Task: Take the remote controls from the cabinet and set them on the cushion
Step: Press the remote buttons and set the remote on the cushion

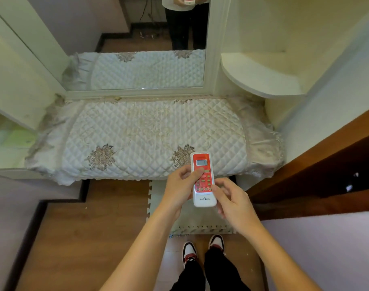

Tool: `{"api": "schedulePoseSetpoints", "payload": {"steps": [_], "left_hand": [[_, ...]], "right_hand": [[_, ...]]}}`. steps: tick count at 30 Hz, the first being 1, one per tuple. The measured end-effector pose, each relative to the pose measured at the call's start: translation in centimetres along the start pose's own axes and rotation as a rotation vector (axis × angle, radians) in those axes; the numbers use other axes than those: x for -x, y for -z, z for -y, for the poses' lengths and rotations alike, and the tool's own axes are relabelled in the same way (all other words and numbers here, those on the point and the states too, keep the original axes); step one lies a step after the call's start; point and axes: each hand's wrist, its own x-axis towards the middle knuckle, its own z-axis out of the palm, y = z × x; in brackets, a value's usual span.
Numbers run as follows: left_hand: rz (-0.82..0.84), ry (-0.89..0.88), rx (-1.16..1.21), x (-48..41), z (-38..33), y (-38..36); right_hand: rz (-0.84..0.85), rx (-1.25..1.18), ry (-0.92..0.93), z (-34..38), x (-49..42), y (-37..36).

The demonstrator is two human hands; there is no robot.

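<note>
Remote control [205, 185], red-faced with a white casing and a small screen at its far end, is held in the air over the near edge of the quilted cushion [150, 135], not touching it. The left hand [179, 187] grips it from the left side, thumb curled across the buttons. The right hand [232, 202] pinches its lower right edge, thumb against the side and the other fingers curled underneath. The cushion lies below a mirror [137, 59], with a rounded white shelf [261, 78] to its right. A foam mat [200, 223] lies on the wooden floor [84, 227] beneath the hands, just ahead of the person's shoes [190, 253].
</note>
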Motion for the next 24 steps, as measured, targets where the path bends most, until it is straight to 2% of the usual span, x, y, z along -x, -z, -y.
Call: {"api": "schedulePoseSetpoints", "payload": {"steps": [8,15,24], "left_hand": [[-0.011,0.079,0.038,-8.4,-0.4,-2.0],[-0.111,0.115,-0.003,-16.1,0.7,-4.7],[-0.163,0.094,-0.304,-24.4,1.4,-7.8]], "right_hand": [[0.083,0.061,-0.052,-2.0,-8.6,2.8],[0.088,0.054,-0.167,-5.5,-15.4,5.0],[0.056,0.051,-0.301,-8.6,-21.9,7.4]]}}
